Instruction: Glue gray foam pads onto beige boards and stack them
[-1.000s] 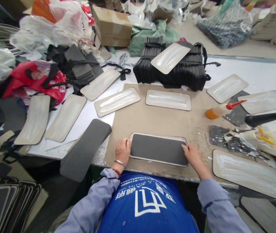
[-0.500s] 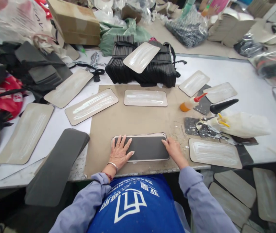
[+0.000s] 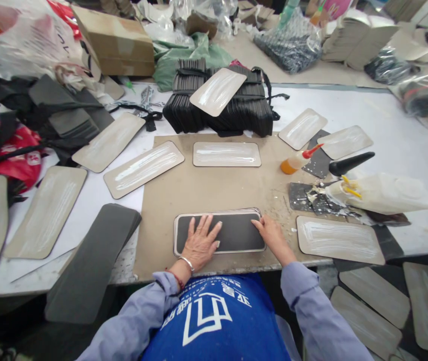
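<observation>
In front of me a dark grey rounded panel lies on a slightly larger pale-edged board, with more edges showing beneath it. My left hand rests flat on the panel's left half, fingers spread. At the right end my right hand touches the panel's edge with thumb and fingertips; its other fingers are partly hidden, so any grip is unclear. A beige board with white glue streaks lies just beyond. To the left, a stack of dark grey panels overhangs the table edge.
More glue-streaked boards lie around, including one at the right. A bottle of orange liquid and a white plastic bottle stand or lie right. A strapped bundle of black pieces and a cardboard box sit behind.
My left hand has slid right along the dark panel, towards its middle. My right hand stays at the right end. The view has shifted slightly.
</observation>
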Tool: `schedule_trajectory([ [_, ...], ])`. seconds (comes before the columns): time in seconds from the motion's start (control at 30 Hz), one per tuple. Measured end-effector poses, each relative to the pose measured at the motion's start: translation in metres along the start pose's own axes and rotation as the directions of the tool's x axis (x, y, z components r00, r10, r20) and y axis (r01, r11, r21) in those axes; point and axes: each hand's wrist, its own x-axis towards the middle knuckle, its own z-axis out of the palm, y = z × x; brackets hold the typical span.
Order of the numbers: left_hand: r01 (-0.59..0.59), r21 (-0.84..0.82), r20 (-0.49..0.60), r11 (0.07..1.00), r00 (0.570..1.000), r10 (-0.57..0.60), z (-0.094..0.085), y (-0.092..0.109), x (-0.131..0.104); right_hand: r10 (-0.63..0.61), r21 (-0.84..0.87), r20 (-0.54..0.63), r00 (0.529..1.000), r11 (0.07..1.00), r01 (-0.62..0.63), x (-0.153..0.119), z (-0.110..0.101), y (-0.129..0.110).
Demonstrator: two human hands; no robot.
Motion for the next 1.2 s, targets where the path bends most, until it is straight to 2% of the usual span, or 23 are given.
schedule_trajectory([
  [0.1,-0.199,-0.085,0.077,0.976,0.976,0.206,0.003,0.016,0.011,-0.017,-0.010,-0.018,1.000,1.000,0.017,0.001,0.003,0.002],
  [0.17,-0.230,-0.119,0.110,0.966,0.964,0.243,0.006,0.019,0.015,-0.031,-0.012,-0.033,0.999,0.999,0.030,0.003,0.005,0.005],
  [0.37,-0.175,-0.144,0.103,0.974,0.976,0.191,0.009,0.006,0.006,-0.081,-0.013,-0.041,0.996,0.997,0.081,0.005,0.009,0.010],
  [0.57,-0.125,-0.094,0.059,0.988,0.990,0.131,0.007,0.004,0.000,-0.059,-0.048,-0.016,0.998,0.997,0.058,0.003,0.007,0.004],
  [0.77,-0.131,-0.069,0.042,0.989,0.990,0.134,0.005,0.007,-0.001,0.056,0.012,0.046,0.997,0.998,-0.057,-0.007,-0.004,-0.006],
  [0.87,-0.130,-0.037,0.051,0.991,0.990,0.131,0.008,0.006,0.001,0.111,0.052,0.014,0.994,0.992,-0.111,-0.013,-0.010,-0.003],
  [0.97,-0.133,-0.015,0.076,0.991,0.988,0.134,0.011,0.005,0.003,0.183,0.051,-0.064,0.981,0.982,-0.179,-0.021,-0.018,0.019],
  [1.1,-0.112,-0.020,0.119,0.994,0.986,0.113,0.009,0.005,0.005,0.243,-0.102,-0.192,0.951,0.959,-0.266,-0.036,-0.028,0.071],
  [1.2,-0.085,0.003,0.071,0.996,0.994,0.085,0.004,0.008,0.006,0.244,-0.258,-0.154,0.957,0.926,-0.277,-0.042,-0.030,0.100],
])
